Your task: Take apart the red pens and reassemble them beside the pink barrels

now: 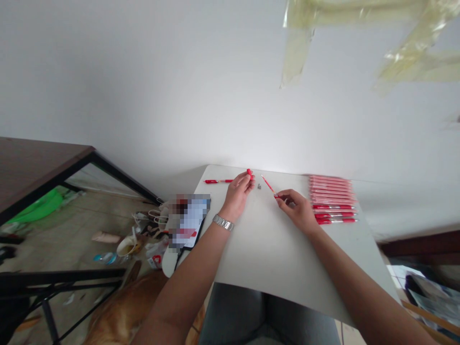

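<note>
My left hand (240,188), a metal watch on its wrist, is closed around a small red pen part (249,172) at the far side of the white table (273,249). My right hand (295,206) pinches the near end of a thin red pen refill (268,184) that points up and to the left. A tiny grey piece (259,186) lies on the table between the two hands. A whole red pen (218,181) lies to the left of my left hand. A row of several red pens (333,199) lies to the right of my right hand.
A blurred-out flat object (189,220) rests at the table's left edge. Left of the table, cups and litter (125,244) cover the floor under a dark wooden table (39,167). An orange furry animal (125,306) lies by my legs. Tape (298,48) hangs on the white wall.
</note>
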`<state>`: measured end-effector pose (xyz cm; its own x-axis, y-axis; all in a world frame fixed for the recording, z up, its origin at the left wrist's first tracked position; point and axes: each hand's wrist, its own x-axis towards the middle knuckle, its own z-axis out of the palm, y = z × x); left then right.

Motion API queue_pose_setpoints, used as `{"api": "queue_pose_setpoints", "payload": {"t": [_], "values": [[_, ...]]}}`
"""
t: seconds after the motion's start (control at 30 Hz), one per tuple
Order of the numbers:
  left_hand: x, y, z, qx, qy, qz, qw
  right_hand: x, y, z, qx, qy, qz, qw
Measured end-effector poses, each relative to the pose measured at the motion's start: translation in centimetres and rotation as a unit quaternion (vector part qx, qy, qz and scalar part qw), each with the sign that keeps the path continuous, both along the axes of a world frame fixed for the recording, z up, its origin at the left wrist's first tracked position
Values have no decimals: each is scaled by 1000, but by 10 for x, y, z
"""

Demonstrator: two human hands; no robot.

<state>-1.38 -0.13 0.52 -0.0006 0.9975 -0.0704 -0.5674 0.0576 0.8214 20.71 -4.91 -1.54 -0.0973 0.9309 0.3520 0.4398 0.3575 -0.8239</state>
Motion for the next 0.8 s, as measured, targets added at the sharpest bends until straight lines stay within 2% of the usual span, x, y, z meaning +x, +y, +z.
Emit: {"api": "queue_pose_setpoints", "payload": {"t": [0.23,0.8], "values": [[0,-4,8,-4,-70,-11,997,-2,-1,4,5,-19,17,1000],[3,-7,10,19,-22,-41,999,-2,0,3,3,-27,18,999]]}}
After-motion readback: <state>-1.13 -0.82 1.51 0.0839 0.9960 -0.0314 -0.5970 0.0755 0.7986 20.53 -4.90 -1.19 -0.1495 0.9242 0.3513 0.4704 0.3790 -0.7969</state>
